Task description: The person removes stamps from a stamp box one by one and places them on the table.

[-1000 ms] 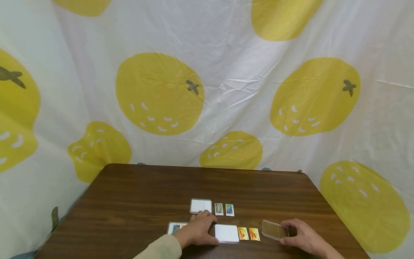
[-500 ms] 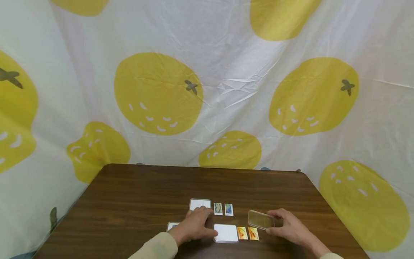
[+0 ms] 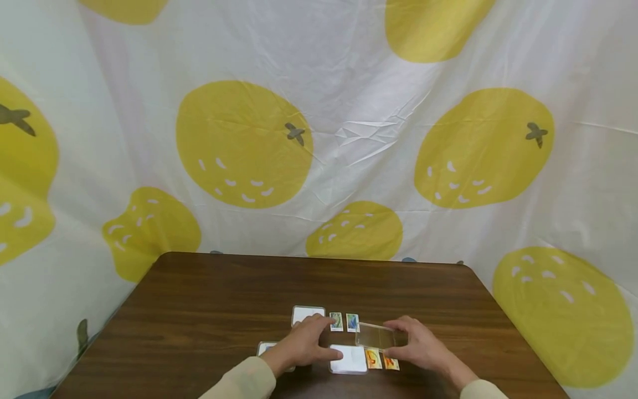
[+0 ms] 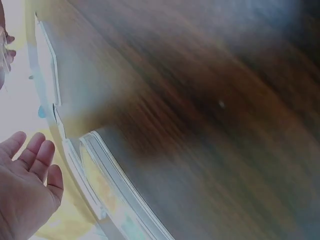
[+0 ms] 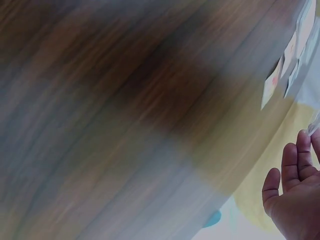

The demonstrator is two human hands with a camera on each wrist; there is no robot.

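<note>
My right hand [image 3: 418, 344] pinches a clear plastic lid [image 3: 374, 336] by its right end. The lid is held above the table, just behind two small orange picture cards [image 3: 373, 359]. To the left of these cards lies a flat clear case with a white insert [image 3: 353, 361]. My left hand [image 3: 301, 344] hovers at that case's left side, fingers spread and holding nothing; its thumb overlaps the case's edge in the head view, contact unclear. In the left wrist view, the left hand's fingers [image 4: 42, 160] are loosely bent.
Farther back lies another white-lined case [image 3: 308, 313], with two green-blue picture cards [image 3: 352, 322] to its right. A third case [image 3: 264, 348], containing coloured cards, is mostly hidden under my left hand. Everything rests on a brown wooden table [image 3: 224, 293] before a lemon-patterned curtain [image 3: 349, 166].
My right hand has lifted the clear lid and carried it left, from right of the orange cards to above and behind them. My left hand has shifted only slightly.
</note>
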